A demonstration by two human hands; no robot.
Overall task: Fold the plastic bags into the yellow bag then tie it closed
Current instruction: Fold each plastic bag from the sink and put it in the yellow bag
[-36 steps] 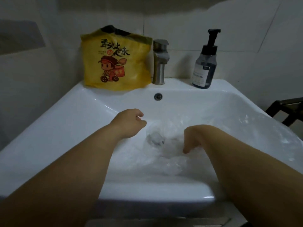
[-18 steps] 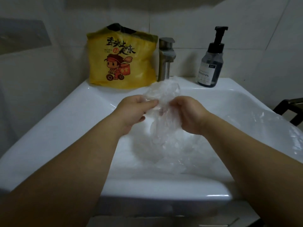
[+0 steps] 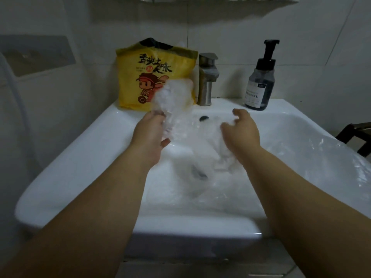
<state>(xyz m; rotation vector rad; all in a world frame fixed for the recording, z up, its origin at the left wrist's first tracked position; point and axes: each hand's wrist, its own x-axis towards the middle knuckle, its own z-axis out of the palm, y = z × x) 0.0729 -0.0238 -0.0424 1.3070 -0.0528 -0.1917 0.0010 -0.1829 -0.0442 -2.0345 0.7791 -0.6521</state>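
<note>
A yellow bag (image 3: 132,81) with a cartoon print stands upright on the back ledge of the white sink (image 3: 76,157), left of the tap. Its top is open. My left hand (image 3: 149,133) grips a crumpled clear plastic bag (image 3: 174,101) and holds it up in front of the yellow bag. My right hand (image 3: 241,131) holds the other side of the clear plastic over the basin, fingers loosely curled into it. More clear plastic (image 3: 331,157) lies in the basin and over the sink's right rim.
A steel tap (image 3: 206,81) stands at the back middle. A dark soap pump bottle (image 3: 261,81) is on the ledge to its right. A dark chair frame (image 3: 359,135) shows at the right edge. Tiled wall lies behind.
Both hands rose from the basin with the clear bag. They have since moved apart, the left lifting its end up toward the yellow bag.
</note>
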